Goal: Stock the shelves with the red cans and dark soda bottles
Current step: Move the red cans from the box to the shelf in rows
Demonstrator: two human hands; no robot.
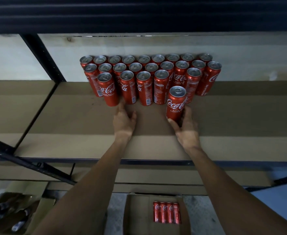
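Note:
Several tall red cola cans (144,77) stand upright in three rows at the back of a cardboard-lined shelf (71,119). My right hand (185,128) grips one more red can (175,103) near its base, upright, just in front of the front row at its right part. My left hand (125,120) rests on the shelf with fingers apart, fingertips touching the bottom of a front-row can (128,88) and holding nothing. No dark soda bottles are in view.
Below the shelf, an open cardboard box (136,214) on the floor holds several red cans (166,212) lying side by side. Black metal shelf posts (41,56) and a diagonal brace (29,161) stand at the left. Crumpled cardboard and wrapping (12,212) lie at lower left.

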